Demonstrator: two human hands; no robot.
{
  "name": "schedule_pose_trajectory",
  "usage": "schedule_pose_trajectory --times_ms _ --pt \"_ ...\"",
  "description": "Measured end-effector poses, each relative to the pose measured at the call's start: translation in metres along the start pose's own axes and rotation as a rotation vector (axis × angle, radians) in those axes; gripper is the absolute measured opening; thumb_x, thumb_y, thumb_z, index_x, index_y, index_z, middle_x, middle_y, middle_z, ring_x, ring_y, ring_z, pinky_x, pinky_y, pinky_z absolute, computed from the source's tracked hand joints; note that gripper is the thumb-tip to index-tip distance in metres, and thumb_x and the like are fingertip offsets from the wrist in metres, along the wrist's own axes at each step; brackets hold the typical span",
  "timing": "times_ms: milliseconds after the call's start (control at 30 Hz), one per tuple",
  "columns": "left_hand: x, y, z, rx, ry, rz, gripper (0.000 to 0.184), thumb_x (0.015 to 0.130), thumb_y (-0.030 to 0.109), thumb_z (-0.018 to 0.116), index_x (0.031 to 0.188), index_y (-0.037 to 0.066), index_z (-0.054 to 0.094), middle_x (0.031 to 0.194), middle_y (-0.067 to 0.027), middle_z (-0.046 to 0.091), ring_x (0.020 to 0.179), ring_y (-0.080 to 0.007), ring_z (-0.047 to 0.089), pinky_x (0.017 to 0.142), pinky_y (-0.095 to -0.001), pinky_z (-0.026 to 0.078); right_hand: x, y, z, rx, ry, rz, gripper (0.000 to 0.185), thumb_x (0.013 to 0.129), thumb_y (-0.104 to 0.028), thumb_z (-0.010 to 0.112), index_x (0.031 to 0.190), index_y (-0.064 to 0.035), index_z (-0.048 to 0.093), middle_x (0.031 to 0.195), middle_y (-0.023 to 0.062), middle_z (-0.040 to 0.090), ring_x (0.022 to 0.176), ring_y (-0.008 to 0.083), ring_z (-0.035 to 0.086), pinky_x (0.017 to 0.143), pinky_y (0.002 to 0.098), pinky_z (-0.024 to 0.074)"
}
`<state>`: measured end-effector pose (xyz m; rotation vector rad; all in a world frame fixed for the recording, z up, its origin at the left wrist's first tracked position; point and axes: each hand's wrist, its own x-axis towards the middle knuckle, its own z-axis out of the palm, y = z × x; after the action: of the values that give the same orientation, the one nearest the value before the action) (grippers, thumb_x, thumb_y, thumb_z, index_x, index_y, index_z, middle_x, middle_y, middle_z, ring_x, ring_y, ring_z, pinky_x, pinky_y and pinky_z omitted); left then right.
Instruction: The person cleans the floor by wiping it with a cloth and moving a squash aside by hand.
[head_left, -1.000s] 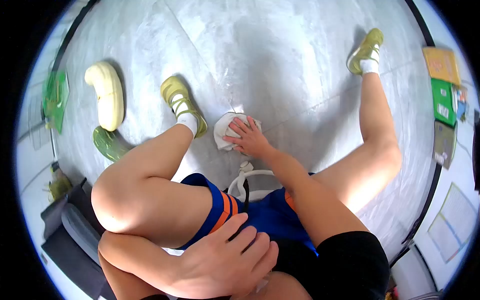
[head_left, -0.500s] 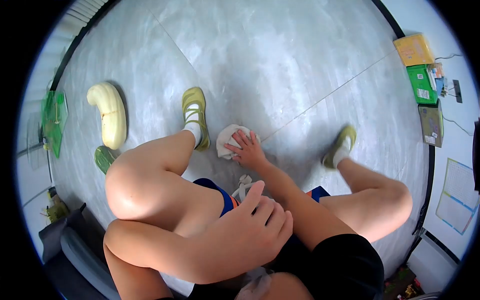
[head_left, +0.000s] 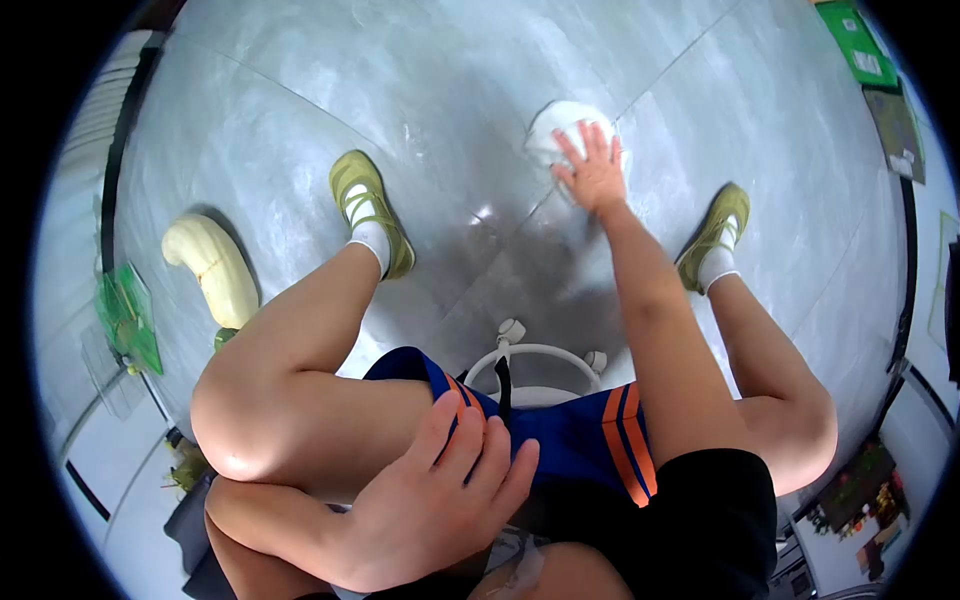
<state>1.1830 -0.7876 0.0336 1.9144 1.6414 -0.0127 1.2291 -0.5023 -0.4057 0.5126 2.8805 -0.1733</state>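
My right hand (head_left: 593,170) lies on a white cloth (head_left: 556,122), fingers spread and stretched out over it. The cloth sits bunched flat on the grey floor (head_left: 470,120), between and beyond the two green shoes. Part of it is hidden under my palm and fingers. My left hand (head_left: 450,495) is raised above my lap, its fingers apart and loosely bent, with nothing visible in it.
A pale, curved gourd (head_left: 215,268) lies on the floor at the left. Green shoes (head_left: 368,215) are on my feet. Beneath me shows a white wheeled stool base (head_left: 540,355). Along the right wall stand a green box (head_left: 855,45) and a grey-brown box (head_left: 895,135).
My right hand and the white cloth have slid forward and to the right over the floor. My left hand has drawn back slightly and its fingers have spread. The view has shifted.
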Motion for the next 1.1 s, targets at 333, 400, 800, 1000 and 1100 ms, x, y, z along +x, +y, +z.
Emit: schedule_pose_trajectory --times_ms 333,400,800,1000,1100 --pt "-0.017 0.024 0.017 -0.015 -0.102 0.093 0.043 0.088 0.022 0.055 0.129 0.01 0.061 0.116 -0.0163 0.064 0.111 -0.0342 0.061 0.101 -0.0541 0.045 -0.081 -0.095 0.048 0.129 0.215 0.035 0.063 0.093 -0.05 0.055 0.152 -0.0375 0.036 0.16 0.0124 0.028 0.15 0.0351 0.019 0.114 0.0689 0.0144" --pt "-0.018 0.03 0.019 0.003 -0.09 0.117 0.043 0.088 0.022 0.055 0.129 0.01 0.061 0.116 -0.0166 0.064 0.11 -0.034 0.061 0.101 -0.0535 0.046 -0.121 -0.136 0.043 0.265 0.07 -0.1 0.064 0.09 -0.048 0.06 0.15 -0.0375 0.04 0.159 0.0122 0.03 0.15 0.0351 0.02 0.113 0.0698 0.0136" --pt "-0.028 0.047 0.047 0.062 -0.149 0.185 0.046 0.086 0.023 0.054 0.129 0.007 0.06 0.119 -0.0194 0.063 0.112 -0.0345 0.06 0.104 -0.0527 0.042 -0.161 -0.173 0.061 0.321 0.086 -0.51 0.064 0.087 -0.051 0.062 0.148 -0.0434 0.042 0.16 0.0029 0.032 0.15 0.0264 0.022 0.118 0.0624 0.0182" --pt "-0.049 0.051 0.07 0.046 -0.197 0.167 0.044 0.087 0.022 0.054 0.128 0.007 0.06 0.12 -0.02 0.062 0.112 -0.0349 0.059 0.104 -0.0524 0.042 -0.112 -0.088 0.049 0.042 0.15 0.12 0.059 0.098 -0.055 0.045 0.154 -0.0446 0.028 0.164 0.0045 0.02 0.152 0.0275 0.014 0.118 0.0627 0.0126" --pt "-0.064 0.052 0.082 0.035 -0.178 0.191 0.043 0.089 0.021 0.053 0.128 0.006 0.061 0.118 -0.02 0.063 0.111 -0.035 0.06 0.104 -0.0531 0.042 -0.109 -0.087 0.045 0.122 0.12 0.313 0.058 0.101 -0.056 0.037 0.156 -0.043 0.023 0.166 0.0053 0.013 0.154 0.0285 0.009 0.119 0.0634 0.0071"
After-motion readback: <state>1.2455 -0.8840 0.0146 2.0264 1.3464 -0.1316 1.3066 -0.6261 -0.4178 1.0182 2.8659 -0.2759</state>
